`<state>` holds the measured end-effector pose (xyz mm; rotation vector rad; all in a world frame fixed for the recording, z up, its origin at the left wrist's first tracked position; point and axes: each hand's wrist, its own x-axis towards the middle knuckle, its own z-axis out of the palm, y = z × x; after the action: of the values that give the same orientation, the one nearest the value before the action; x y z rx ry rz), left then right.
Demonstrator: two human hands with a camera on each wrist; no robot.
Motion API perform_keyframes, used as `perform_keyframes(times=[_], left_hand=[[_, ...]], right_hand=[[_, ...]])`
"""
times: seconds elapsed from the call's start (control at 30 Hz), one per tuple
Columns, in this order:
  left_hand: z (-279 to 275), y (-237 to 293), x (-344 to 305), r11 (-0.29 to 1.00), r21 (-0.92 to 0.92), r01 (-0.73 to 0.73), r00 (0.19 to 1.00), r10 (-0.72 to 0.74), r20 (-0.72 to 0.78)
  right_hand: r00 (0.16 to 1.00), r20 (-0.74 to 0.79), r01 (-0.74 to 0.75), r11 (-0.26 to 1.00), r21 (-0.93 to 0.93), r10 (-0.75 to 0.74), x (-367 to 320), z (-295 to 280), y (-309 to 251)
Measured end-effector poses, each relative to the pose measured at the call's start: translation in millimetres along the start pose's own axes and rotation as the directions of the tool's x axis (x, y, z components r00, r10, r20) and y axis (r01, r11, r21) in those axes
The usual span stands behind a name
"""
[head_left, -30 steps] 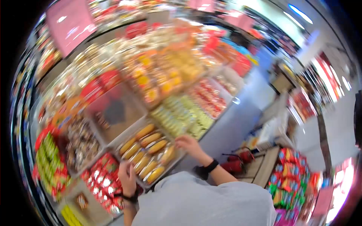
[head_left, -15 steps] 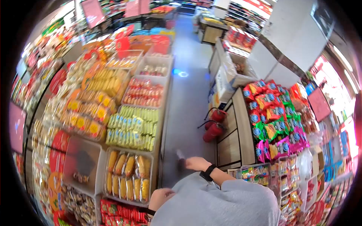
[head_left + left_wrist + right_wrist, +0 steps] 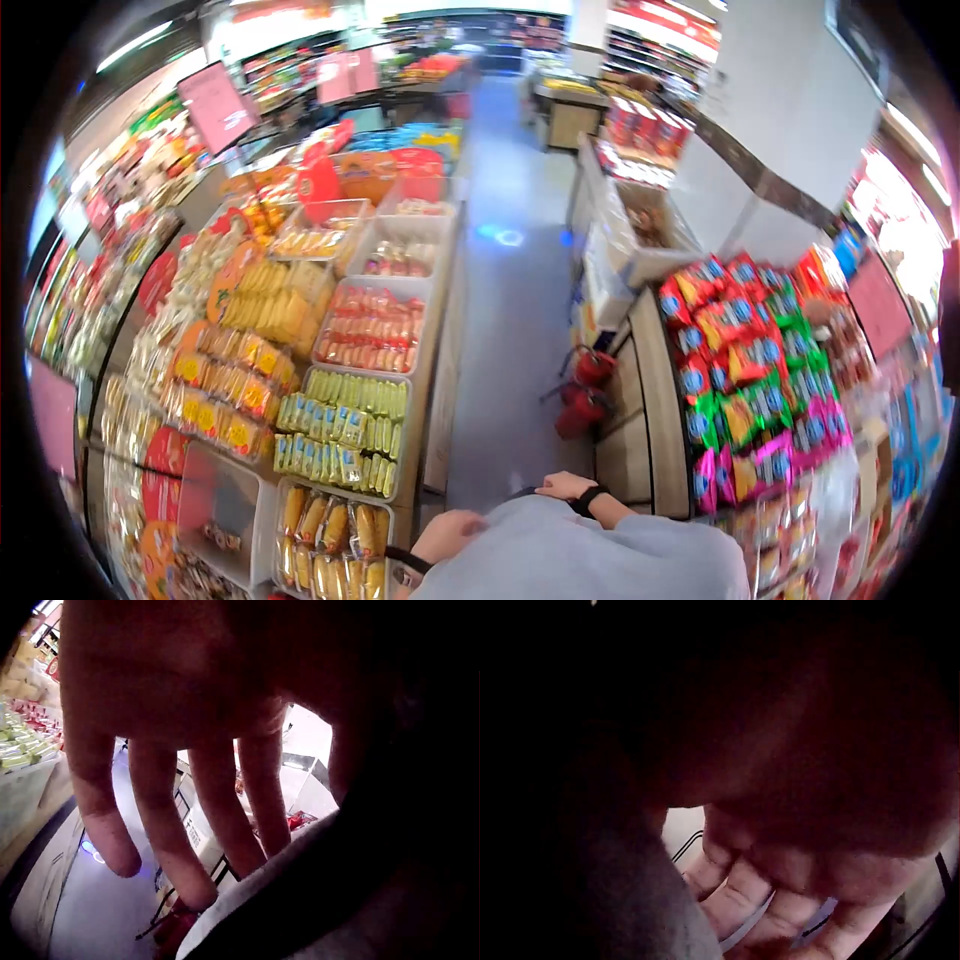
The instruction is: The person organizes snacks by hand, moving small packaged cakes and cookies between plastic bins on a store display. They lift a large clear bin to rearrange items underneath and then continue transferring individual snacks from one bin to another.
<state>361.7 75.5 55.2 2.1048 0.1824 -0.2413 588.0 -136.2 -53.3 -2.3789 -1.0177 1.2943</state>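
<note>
My left hand (image 3: 452, 535) hangs beside the grey shirt (image 3: 590, 550), to the right of a bin of packaged yellow cakes (image 3: 335, 530). In the left wrist view its fingers (image 3: 161, 817) are spread and slightly bent, with nothing held. My right hand (image 3: 567, 486) is in front of the shirt, over the aisle floor. Its fingers (image 3: 739, 892) curl loosely in the dark right wrist view, and no object shows in them. Black bands circle both wrists. Green packets (image 3: 340, 430) fill the bin beyond the cakes.
An aisle (image 3: 505, 330) runs ahead between snack displays. Red fire extinguishers (image 3: 585, 395) stand on its right, beside a wooden stand heaped with bright snack bags (image 3: 745, 350). Left of the cakes is a mostly bare bin (image 3: 225, 510). White boxes (image 3: 605, 270) line the right side farther on.
The view has swung from the cake bins to the aisle. Both hands have moved off the bins' edge and dropped by the body. The cake bin now sits lower in view.
</note>
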Motion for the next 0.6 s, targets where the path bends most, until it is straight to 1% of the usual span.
perform_keyframes(times=[0.03, 0.07, 0.13, 0.2, 0.27, 0.3, 0.33, 0.37, 0.4, 0.43, 0.47, 0.53, 0.57, 0.6], left_hand=[[-4.2, 5.1, 17.7, 0.997, 0.07, -0.041, 0.999, 0.04, 0.021], [-6.6, 9.9, 33.9, 0.998, 0.059, -0.005, 0.999, 0.007, -0.036], [-7.3, 21.3, 64.2, 0.972, 0.17, -0.159, 0.979, 0.178, -0.102], [-6.3, 31.5, 86.1, 0.957, 0.153, -0.247, 0.931, 0.278, -0.237], [6.0, 25.2, 99.4, 0.952, 0.135, -0.276, 0.896, 0.306, -0.321], [9.5, 23.5, 100.1, 0.931, 0.214, -0.296, 0.861, 0.357, -0.361], [12.5, 16.6, 99.7, 0.943, 0.216, -0.254, 0.852, 0.324, -0.411], [16.8, 7.4, 99.2, 0.951, 0.214, -0.223, 0.847, 0.297, -0.44], [19.2, 9.3, 94.3, 0.959, 0.204, -0.195, 0.843, 0.27, -0.465], [18.7, 8.9, 86.0, 0.972, 0.198, -0.123, 0.848, 0.207, -0.488], [9.9, 19.0, 74.9, 0.995, 0.103, 0.011, 0.878, 0.04, -0.477], [5.5, 27.2, 52.7, 0.999, 0.03, 0.038, 0.796, -0.012, -0.605], [6.8, 21.4, 43.8, 0.997, 0.071, 0.044, 0.761, 0.012, -0.648], [10.4, 16.2, 34.3, 0.993, 0.103, 0.057, 0.723, 0.03, -0.69]], right_hand=[[1.0, -0.011, -0.022, 0.998, 0.058, 0.022, 9.0, -17.1, 4.3], [0.999, -0.017, -0.042, 0.992, 0.117, 0.044, 18.6, -28.4, 13.9], [0.981, -0.083, 0.175, 0.984, 0.016, -0.174, 51.7, -46.5, 42.0], [0.977, -0.1, 0.184, 0.982, -0.048, -0.188, 61.3, -73.7, 29.4], [0.966, -0.066, 0.242, 0.965, -0.104, -0.25, 78.5, -91.8, 18.5], [0.943, -0.051, 0.326, 0.943, -0.072, -0.329, 84.6, -99.8, 6.9], [0.914, -0.018, 0.404, 0.914, -0.043, -0.405, 99.0, -103.4, 0.2], [0.866, 0.003, 0.499, 0.866, -0.026, -0.499, 105.8, -109.5, -16.3], [0.814, 0.025, 0.581, 0.814, -0.001, -0.581, 108.8, -115.6, -38.7], [0.755, 0.036, 0.656, 0.755, -0.009, -0.655, 116.2, -118.8, -60.3], [0.691, 0.051, 0.723, 0.691, -0.015, -0.721, 122.0, -121.8, -84.7], [0.604, 0.006, 0.797, 0.604, 0.006, -0.797, 122.6, -126.8, -146.2], [0.469, -0.088, 0.881, 0.472, -0.017, -0.879, 110.7, -129.8, -187.5], [0.32, -0.202, 0.944, 0.329, -0.013, -0.926, 101.2, -129.9, -228.2]])
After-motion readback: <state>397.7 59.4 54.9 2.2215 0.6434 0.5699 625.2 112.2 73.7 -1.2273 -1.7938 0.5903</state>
